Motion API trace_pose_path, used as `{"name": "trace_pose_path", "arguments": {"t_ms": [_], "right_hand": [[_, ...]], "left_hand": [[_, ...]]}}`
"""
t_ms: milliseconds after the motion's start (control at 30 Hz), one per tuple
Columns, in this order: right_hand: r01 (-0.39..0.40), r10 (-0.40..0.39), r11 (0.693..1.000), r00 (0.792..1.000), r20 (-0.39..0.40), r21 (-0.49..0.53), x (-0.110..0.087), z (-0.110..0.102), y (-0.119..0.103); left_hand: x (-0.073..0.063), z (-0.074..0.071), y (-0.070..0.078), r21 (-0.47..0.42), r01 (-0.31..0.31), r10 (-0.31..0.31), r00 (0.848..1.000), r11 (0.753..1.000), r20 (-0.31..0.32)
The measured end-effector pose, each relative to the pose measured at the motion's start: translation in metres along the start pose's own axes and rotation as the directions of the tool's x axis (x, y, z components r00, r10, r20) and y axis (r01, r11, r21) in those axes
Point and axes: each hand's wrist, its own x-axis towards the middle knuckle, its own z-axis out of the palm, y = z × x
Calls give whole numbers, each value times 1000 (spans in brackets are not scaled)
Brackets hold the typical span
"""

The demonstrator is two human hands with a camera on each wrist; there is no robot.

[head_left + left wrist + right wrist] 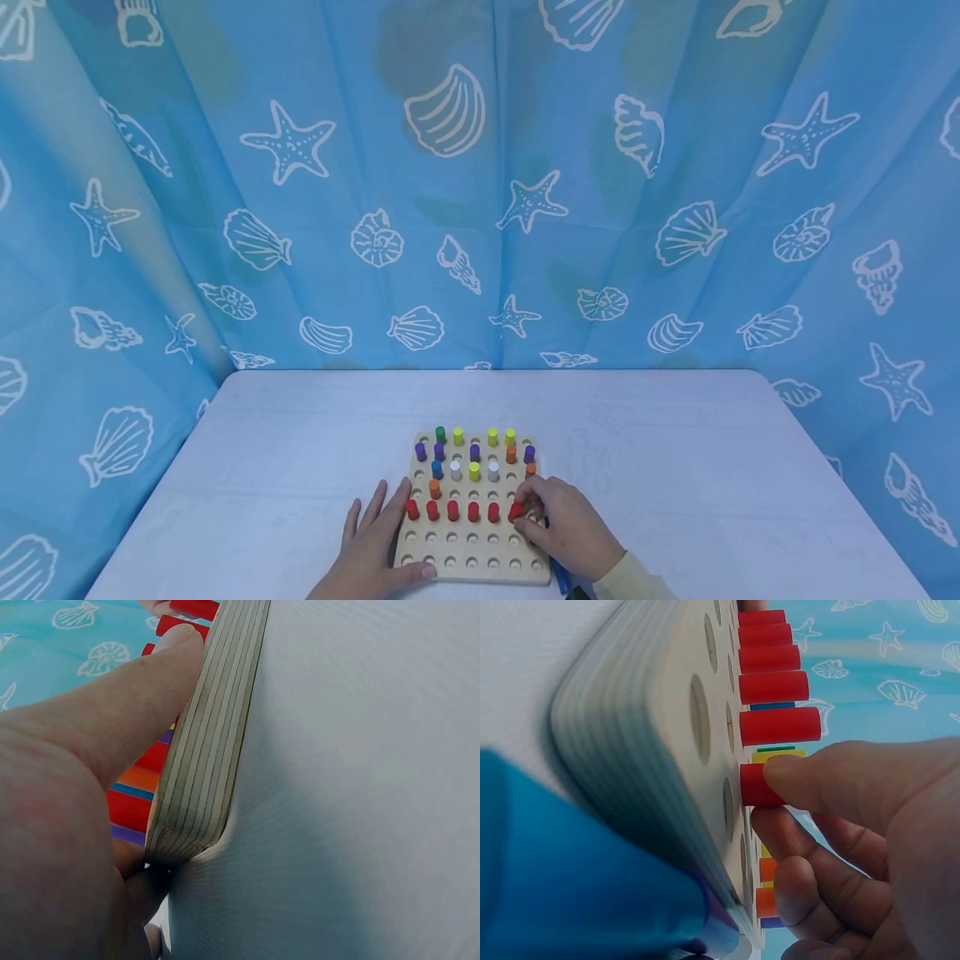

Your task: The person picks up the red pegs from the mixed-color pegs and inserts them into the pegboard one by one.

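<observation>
A wooden pegboard (461,550) with rows of round holes lies flat on the table. My right hand (566,525) pinches a red peg (754,785) between thumb and fingertips, at the right end of a row of red pegs (453,510). That peg's lower end meets the board at the row. My left hand (367,542) rests against the board's left side, fingers straight along the edge and thumb over the front left corner. In the left wrist view the thumb (135,705) lies across the board's top by the layered edge.
Green, yellow, purple, blue, white and orange pegs, such as a yellow peg (475,472), stand in the board's farther rows. Blue objects (561,577) lie beside its right edge, partly hidden by my right hand. A blue shell-print curtain (480,208) hangs behind the white table (315,433).
</observation>
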Motion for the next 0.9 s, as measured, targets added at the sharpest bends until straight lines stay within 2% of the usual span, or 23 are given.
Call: {"name": "trace_pose_path", "arguments": {"t_ms": [233,467,733,900], "right_hand": [[-5,5,1000,1000,21,19,0,-1,2],[24,-24,999,1000,8,30,-2,-7,2],[-27,27,1000,999,-26,9,-2,-18,2],[-30,31,1000,998,-52,6,-2,-21,4]], "left_hand": [[1,-1,0,1,18,-18,1000,1000,16],[2,0,1,-3,23,-23,1000,1000,20],[1,1,0,-5,16,-16,1000,1000,13],[0,-1,3,-4,26,-26,999,1000,19]]}}
